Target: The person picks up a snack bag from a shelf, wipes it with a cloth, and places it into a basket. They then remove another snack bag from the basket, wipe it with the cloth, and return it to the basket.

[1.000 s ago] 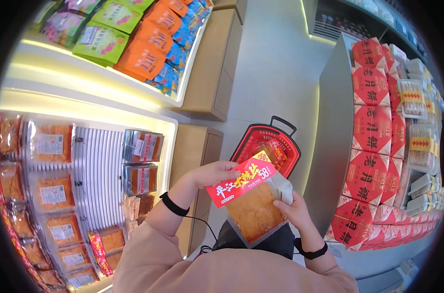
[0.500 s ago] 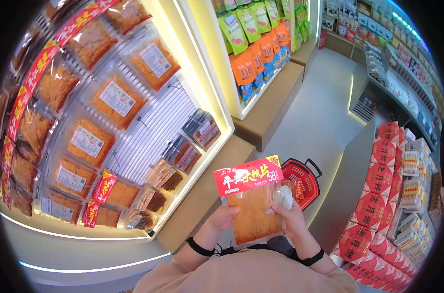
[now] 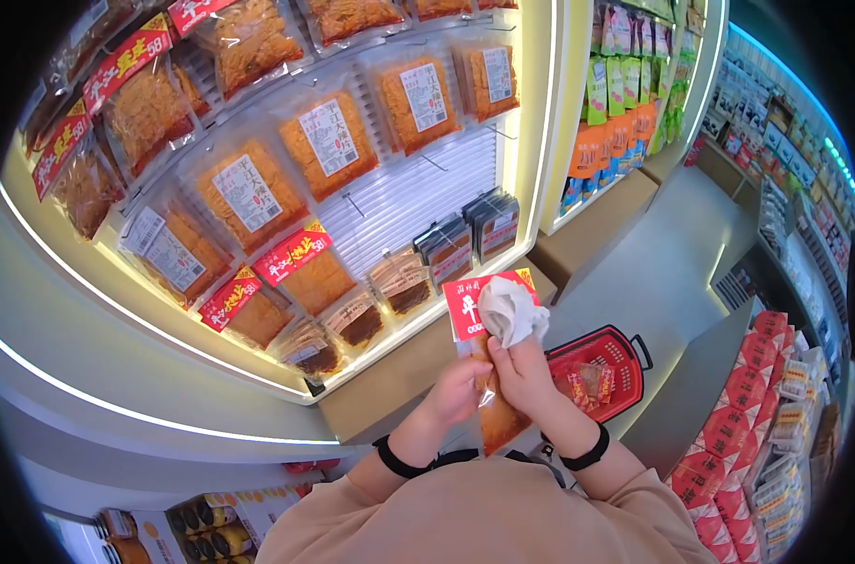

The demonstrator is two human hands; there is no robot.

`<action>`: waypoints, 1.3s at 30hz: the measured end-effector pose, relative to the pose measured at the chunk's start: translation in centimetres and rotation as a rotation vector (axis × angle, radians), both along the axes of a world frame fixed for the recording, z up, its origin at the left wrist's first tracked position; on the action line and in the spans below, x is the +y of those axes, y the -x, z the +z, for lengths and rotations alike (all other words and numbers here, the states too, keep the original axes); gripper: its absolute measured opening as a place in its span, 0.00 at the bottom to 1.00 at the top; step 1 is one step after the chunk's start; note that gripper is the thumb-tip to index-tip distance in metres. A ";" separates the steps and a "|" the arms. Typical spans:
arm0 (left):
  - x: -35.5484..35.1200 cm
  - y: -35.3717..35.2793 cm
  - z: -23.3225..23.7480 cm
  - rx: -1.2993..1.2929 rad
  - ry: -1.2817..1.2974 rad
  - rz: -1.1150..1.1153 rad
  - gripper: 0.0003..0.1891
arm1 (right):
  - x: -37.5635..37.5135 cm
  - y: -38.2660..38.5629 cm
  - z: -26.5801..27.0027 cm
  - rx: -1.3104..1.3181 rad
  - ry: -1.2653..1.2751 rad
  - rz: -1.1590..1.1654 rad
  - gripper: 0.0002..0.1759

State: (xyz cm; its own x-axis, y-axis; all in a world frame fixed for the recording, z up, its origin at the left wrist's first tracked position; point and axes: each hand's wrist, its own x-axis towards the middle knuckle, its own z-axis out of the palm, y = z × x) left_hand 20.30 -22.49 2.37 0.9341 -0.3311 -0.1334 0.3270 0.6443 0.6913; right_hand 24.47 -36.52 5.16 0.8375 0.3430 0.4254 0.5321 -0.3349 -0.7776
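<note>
In front of my chest hangs a clear snack packet (image 3: 498, 425) with a red printed header card and a flat orange-brown snack inside. My left hand (image 3: 457, 393) pinches its left side. On the packet's right, my right hand (image 3: 523, 376) grips a crumpled white tissue (image 3: 512, 312), which lies over the header card and hides part of its print. The packet is turned at an angle, so its front looks narrow. Black bands circle both wrists.
Lit shelves on the left carry hanging packets (image 3: 329, 136) of the same snack. A red basket (image 3: 625, 362) with small red packets inside stands on the floor to the right. Red boxes (image 3: 742, 385) are stacked at the far right. An aisle floor (image 3: 653, 254) runs ahead.
The packet has turned from facing me to an angle. My right hand has brought the tissue up over the header card. The view has shifted, showing more basket and the lower left shelf.
</note>
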 end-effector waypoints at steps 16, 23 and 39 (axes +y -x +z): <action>1.5 2.2 3.7 -0.149 -0.039 0.252 0.28 | 2.4 2.1 4.7 -0.389 0.192 0.177 0.19; 2.9 5.8 5.9 -0.174 -0.024 0.250 0.35 | -4.2 -5.1 3.3 0.560 -0.872 -0.250 0.27; 4.4 0.4 0.8 -0.263 0.650 -0.081 0.24 | -0.7 8.0 2.4 -0.217 0.340 0.306 0.16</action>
